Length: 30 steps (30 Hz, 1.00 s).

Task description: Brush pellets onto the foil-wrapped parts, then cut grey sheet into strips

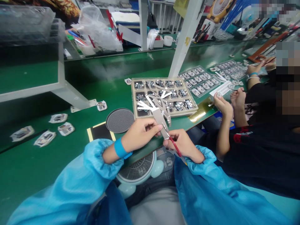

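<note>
My left hand [140, 132] pinches a flat grey sheet [159, 118] between thumb and fingers. The sheet's far end fans out into several narrow strips, white and grey. Fingers of my right hand [182, 143] are closed round the red-handled scissors [174, 145], whose metal blades lie against the sheet's near end. Beyond my hands, under the loose strips, sits a clear compartment tray [164, 78] holding small electronic parts. A round grey perforated disc [120, 120] rests left of the tray, partly over a black pad with yellow edges [99, 132].
White-framed parts [66, 128] lie at the left on the green bench [77, 159]. A metal post [186, 39] rises behind the tray. At the right, a co-worker's hands [223, 106] are close by, with more part trays [199, 81] beyond. A round fan [138, 170] sits below the bench edge.
</note>
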Available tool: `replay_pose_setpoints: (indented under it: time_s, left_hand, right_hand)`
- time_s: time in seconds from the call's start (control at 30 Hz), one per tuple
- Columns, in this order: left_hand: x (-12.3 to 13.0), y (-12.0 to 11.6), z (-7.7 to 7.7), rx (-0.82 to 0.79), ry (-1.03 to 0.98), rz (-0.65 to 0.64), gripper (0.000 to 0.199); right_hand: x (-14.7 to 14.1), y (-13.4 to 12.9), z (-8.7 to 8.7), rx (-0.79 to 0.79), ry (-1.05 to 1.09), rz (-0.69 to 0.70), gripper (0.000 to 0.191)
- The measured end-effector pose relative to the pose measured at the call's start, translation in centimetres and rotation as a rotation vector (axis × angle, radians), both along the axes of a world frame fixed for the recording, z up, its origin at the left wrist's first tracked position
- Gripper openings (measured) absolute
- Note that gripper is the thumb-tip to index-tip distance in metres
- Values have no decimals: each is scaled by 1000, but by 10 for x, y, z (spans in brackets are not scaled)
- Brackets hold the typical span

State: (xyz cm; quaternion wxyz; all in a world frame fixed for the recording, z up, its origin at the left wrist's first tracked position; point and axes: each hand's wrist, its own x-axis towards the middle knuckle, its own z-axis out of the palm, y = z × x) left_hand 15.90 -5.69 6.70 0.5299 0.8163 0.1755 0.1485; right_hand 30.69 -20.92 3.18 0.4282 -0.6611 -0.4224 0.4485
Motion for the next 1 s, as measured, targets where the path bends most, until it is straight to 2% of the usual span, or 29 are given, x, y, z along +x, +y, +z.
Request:
replay_pose_setpoints:
  time_s: [0.1,0.3,0.4,0.53,0.73,0.87,0.9,0.93,1.0]
  left_hand:
    - [0,0,0,6,3,3,36]
    - [1,-1,-1,16,-6,19,34]
    - [0,-4,-3,60,-41,57,31]
    - [-2,-12,-6,176,-119,117,26]
    - [-3,-14,-3,231,-194,245,30]
    - [-2,-8,-2,38,-209,257,29]
    - [-1,-7,-2,-20,-214,241,28]
    - [-1,-7,-3,-66,-217,219,29]
    - [-1,-8,-4,-111,-209,162,29]
  right_hand:
    - [0,-1,0,-31,14,-6,61]
    - [3,-2,-4,51,-35,59,60]
    - [5,-4,-2,63,-185,18,56]
    - [4,-6,10,43,-491,-41,54]
    - [6,-6,24,6,-674,-32,47]
    - [24,-18,29,-42,-489,136,38]
    - [28,-20,32,-38,-423,132,37]
    - [31,-22,34,-7,-367,82,36]
    - [31,-21,38,141,-292,-102,32]
